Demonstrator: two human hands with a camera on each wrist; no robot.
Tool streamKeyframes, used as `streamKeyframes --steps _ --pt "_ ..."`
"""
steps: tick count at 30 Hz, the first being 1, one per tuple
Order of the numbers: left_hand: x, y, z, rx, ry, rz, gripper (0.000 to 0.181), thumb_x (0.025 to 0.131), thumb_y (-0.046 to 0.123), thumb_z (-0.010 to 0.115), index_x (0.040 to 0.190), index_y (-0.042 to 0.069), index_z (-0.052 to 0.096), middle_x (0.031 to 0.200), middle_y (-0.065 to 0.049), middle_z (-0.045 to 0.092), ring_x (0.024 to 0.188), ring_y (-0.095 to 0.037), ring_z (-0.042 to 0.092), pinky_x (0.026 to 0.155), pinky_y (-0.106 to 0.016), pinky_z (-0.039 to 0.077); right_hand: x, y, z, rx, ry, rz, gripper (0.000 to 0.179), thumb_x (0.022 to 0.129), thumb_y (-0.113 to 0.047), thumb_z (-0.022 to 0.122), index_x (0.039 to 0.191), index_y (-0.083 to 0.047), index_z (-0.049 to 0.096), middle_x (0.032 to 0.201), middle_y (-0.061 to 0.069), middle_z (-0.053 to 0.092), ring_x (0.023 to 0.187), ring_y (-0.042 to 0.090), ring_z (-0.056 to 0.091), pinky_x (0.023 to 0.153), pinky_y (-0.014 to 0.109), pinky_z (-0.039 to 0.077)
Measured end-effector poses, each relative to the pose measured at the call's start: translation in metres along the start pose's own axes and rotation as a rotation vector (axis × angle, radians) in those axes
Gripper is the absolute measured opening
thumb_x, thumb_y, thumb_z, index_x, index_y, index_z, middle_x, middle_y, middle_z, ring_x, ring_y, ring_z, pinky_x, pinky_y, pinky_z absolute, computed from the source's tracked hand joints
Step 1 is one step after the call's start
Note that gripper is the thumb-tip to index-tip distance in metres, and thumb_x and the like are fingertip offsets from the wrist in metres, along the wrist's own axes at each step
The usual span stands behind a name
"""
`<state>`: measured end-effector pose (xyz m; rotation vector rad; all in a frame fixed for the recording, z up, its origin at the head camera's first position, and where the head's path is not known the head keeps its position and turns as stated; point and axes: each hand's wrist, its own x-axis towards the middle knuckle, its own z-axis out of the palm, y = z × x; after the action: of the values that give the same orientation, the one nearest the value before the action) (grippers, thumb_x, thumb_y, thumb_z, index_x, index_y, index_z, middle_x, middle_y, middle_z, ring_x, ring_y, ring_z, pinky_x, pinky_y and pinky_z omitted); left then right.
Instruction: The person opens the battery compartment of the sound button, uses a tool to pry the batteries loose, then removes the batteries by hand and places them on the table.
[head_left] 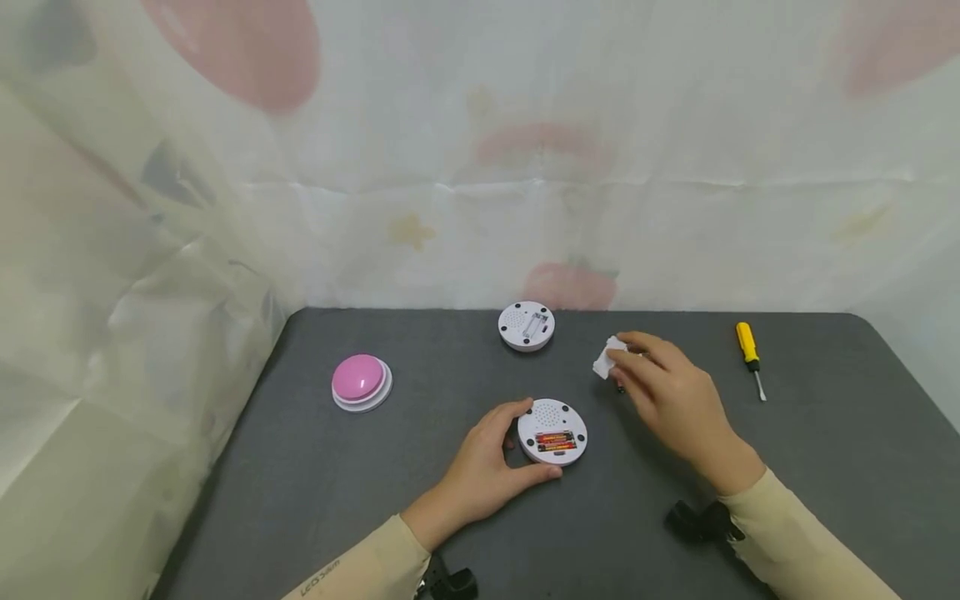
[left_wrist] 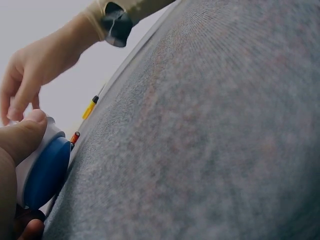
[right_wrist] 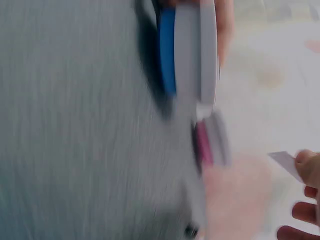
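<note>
My left hand (head_left: 480,467) grips a round push button (head_left: 550,415) by its rim, thumb on the near side. It is turned underside up, with red-and-black batteries (head_left: 556,441) in its uncovered compartment. Its blue dome (left_wrist: 47,172) faces the table in the left wrist view. Up and to the right, my right hand (head_left: 675,404) pinches a small white battery cover (head_left: 609,358) between thumb and fingers, above the table and apart from the button. Below those fingers a loose battery (left_wrist: 75,137) lies on the table, mostly hidden in the head view.
Farther back lies another upturned push button (head_left: 527,326) with its battery compartment uncovered. At the left stands a pink-domed button (head_left: 358,379), dome up. A yellow-handled screwdriver (head_left: 748,348) lies at the right. A printed curtain (head_left: 450,242) hangs along the grey table's back edge.
</note>
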<state>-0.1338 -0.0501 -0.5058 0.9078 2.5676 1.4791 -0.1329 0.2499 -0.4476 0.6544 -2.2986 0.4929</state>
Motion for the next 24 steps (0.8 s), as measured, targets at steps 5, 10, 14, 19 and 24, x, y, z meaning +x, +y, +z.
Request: streamKeyframes --steps 5,10,14,19,24 --pt "-0.001 0.000 0.001 -0.011 -0.008 -0.013 0.090 0.081 0.040 0.100 0.155 0.012 0.057 0.143 0.008 0.064 0.106 -0.009 0.060 0.090 -0.028 0.054 -0.013 0.032 0.003 -0.012 0.087 0.245 0.033 0.085 0.003 0.090 0.117 0.001 0.081 0.125 0.020 0.072 0.113 0.040 0.067 0.084 0.053 0.054" --pt "-0.003 0.000 0.001 -0.020 -0.013 -0.020 0.089 0.081 0.039 0.100 0.155 0.013 0.057 0.143 0.009 0.064 0.108 -0.009 0.060 0.091 -0.028 0.054 -0.029 0.055 0.004 -0.065 0.056 0.439 0.023 0.090 -0.004 0.088 0.111 0.002 0.081 0.116 0.024 0.072 0.109 0.046 0.065 0.088 0.063 0.052" --pt "-0.003 -0.001 0.001 -0.021 -0.005 -0.008 0.089 0.081 0.039 0.100 0.154 0.012 0.057 0.143 0.009 0.064 0.109 -0.009 0.060 0.091 -0.028 0.054 -0.037 0.065 0.004 -0.106 -0.020 0.534 0.021 0.094 -0.010 0.084 0.110 0.003 0.081 0.114 0.028 0.072 0.107 0.051 0.065 0.089 0.069 0.051" --pt "-0.002 -0.001 0.001 -0.019 0.002 -0.002 0.089 0.081 0.039 0.100 0.154 0.012 0.058 0.142 0.009 0.065 0.108 -0.009 0.060 0.090 -0.027 0.054 -0.041 0.070 0.002 -0.130 -0.098 0.579 0.020 0.095 -0.013 0.082 0.107 0.003 0.082 0.110 0.031 0.073 0.102 0.052 0.066 0.083 0.069 0.051" --pt "-0.002 -0.001 0.002 -0.022 -0.002 -0.007 0.089 0.081 0.040 0.100 0.154 0.012 0.058 0.142 0.009 0.065 0.112 -0.009 0.061 0.091 -0.027 0.054 -0.042 0.071 0.001 -0.140 -0.140 0.582 0.018 0.095 -0.014 0.081 0.103 0.002 0.083 0.109 0.030 0.073 0.098 0.050 0.067 0.077 0.066 0.053"
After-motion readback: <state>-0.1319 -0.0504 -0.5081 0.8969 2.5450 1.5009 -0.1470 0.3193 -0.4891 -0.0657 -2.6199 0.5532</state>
